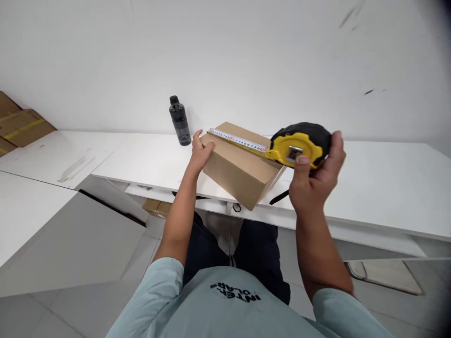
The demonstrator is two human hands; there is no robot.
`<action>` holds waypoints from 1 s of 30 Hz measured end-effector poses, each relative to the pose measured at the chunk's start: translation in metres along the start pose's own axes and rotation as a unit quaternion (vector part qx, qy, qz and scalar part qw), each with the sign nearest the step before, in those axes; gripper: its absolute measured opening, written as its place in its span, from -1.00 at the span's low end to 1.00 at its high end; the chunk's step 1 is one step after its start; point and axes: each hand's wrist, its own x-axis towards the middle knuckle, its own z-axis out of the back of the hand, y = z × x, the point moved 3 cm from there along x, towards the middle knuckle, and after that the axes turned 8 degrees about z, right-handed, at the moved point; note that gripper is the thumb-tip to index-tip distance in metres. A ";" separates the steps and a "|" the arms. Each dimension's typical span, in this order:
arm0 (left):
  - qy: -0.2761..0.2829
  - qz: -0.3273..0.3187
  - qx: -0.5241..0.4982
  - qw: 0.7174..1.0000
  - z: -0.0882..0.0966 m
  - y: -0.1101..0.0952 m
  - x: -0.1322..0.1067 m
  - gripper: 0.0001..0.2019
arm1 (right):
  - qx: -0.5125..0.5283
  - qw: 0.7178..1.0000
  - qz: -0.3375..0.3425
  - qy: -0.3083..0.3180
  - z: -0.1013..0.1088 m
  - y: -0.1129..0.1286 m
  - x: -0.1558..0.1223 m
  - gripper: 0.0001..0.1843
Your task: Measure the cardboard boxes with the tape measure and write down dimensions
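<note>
A brown cardboard box (pixel 237 171) sits on the white table (pixel 380 188), one corner over the front edge. My left hand (pixel 201 149) is pressed against the box's far left corner, fingers closed over the end of the tape blade (pixel 238 140). The blade runs across the box's top to a yellow and black tape measure (pixel 299 144). My right hand (pixel 317 176) is wrapped round that case, thumb on its face, holding it just above the box's right corner.
A dark water bottle (pixel 180 121) stands by the wall behind the box. Flattened cardboard (pixel 21 126) lies at the far left on another white surface (pixel 52 157). A black strap (pixel 280 197) hangs at the table edge. Tiled floor lies below.
</note>
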 end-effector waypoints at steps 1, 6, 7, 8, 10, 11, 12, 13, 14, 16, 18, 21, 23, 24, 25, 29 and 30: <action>0.013 0.004 0.024 1.000 0.001 -0.002 0.000 -0.30 | 0.011 1.000 0.010 0.007 -0.008 -0.002 0.000 -0.14; 0.077 0.015 0.164 0.983 0.012 -0.016 0.001 -0.36 | 0.020 0.997 0.065 0.022 -0.022 -0.001 -0.008 -0.23; 0.091 0.014 0.191 0.977 0.014 -0.019 0.002 -0.37 | 0.016 0.997 0.073 0.021 -0.021 0.000 -0.009 -0.24; 0.104 0.012 0.214 0.971 0.015 -0.021 0.003 -0.37 | 0.012 0.997 0.077 0.020 -0.019 0.002 -0.010 -0.24; 0.118 0.002 0.244 0.963 0.017 -0.024 0.004 -0.37 | 0.007 0.997 0.076 0.017 -0.013 0.004 -0.013 -0.26; 0.119 -0.004 0.249 0.961 0.018 -0.025 0.004 -0.38 | 0.006 0.997 0.071 0.015 -0.010 0.005 -0.014 -0.26; 0.118 -0.009 0.250 0.961 0.018 -0.025 0.004 -0.39 | 0.006 0.998 0.063 0.011 -0.007 0.004 -0.015 -0.26; 0.117 -0.012 0.247 0.962 0.018 -0.025 0.004 -0.42 | 0.006 0.999 0.051 0.006 -0.003 0.003 -0.016 -0.25; 0.114 -0.015 0.242 0.963 0.018 -0.025 0.003 -0.44 | 0.007 0.999 0.035 0.002 0.000 0.001 -0.018 -0.24; 0.112 -0.020 0.235 0.965 0.017 -0.024 0.003 -0.48 | 0.015 1.000 -0.006 -0.003 0.007 -0.004 -0.021 -0.20; 0.113 -0.024 0.236 0.965 0.017 -0.023 0.003 -0.51 | 0.029 0.999 -0.044 0.001 0.012 -0.009 -0.023 -0.16; 0.114 -0.027 0.242 0.963 0.017 -0.023 0.004 -0.46 | 0.034 0.998 -0.045 0.008 0.016 -0.009 -0.023 -0.16; 0.115 -0.029 0.248 0.961 0.018 -0.024 0.004 -0.39 | 0.025 0.999 -0.024 0.009 0.016 -0.005 -0.021 -0.18; 0.116 -0.029 0.253 0.960 0.018 -0.025 0.003 -0.36 | 0.022 1.000 -0.020 0.009 0.016 -0.004 -0.020 -0.19; 0.117 -0.027 0.261 0.958 0.019 -0.027 0.003 -0.33 | 0.020 1.000 -0.023 0.008 0.016 -0.003 -0.019 -0.20; 0.130 -0.014 0.329 0.935 0.021 -0.038 0.001 -0.33 | 0.026 0.999 -0.044 0.006 0.016 -0.003 -0.020 -0.18; 0.133 -0.013 0.351 0.927 0.021 -0.041 0.000 -0.33 | 0.029 0.999 -0.043 0.006 0.016 -0.004 -0.021 -0.17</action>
